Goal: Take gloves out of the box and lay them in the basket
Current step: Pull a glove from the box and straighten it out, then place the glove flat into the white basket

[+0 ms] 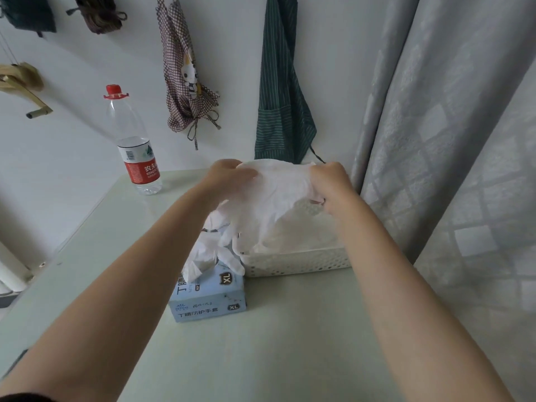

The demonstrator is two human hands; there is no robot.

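Note:
A white glove [278, 195] is stretched out in the air above the white perforated basket [298, 264]. My left hand [229, 177] grips its left edge and my right hand [329, 184] grips its right edge. The glove's fingers hang down toward the basket and the box. The light blue glove box [207, 297] lies on the table just left of the basket, with several white gloves [208, 250] bunched out of its opening. More white material lies inside the basket, partly hidden by the held glove.
A clear water bottle [136, 146] with a red cap and label stands at the table's [275, 343] back left. Two aprons [282, 91] hang on the wall behind. A grey curtain [449, 140] hangs close on the right of the basket.

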